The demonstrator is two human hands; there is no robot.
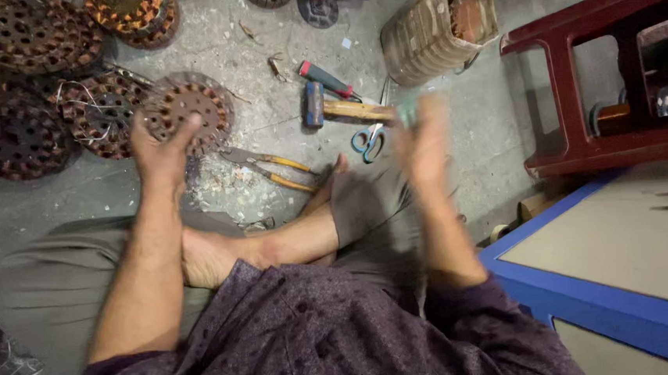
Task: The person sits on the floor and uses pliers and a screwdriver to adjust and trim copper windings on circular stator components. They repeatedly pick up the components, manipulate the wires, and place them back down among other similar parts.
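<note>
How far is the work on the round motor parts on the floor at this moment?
Done: wire scraps lie beside the pliers, so some cutting seems finished. In hand: the left hand is raised over one round motor part; the right hand is blurred, with something small and greenish at its fingertips. Left: several more motor parts wait nearby; hammer and scissors lie unused.
</note>
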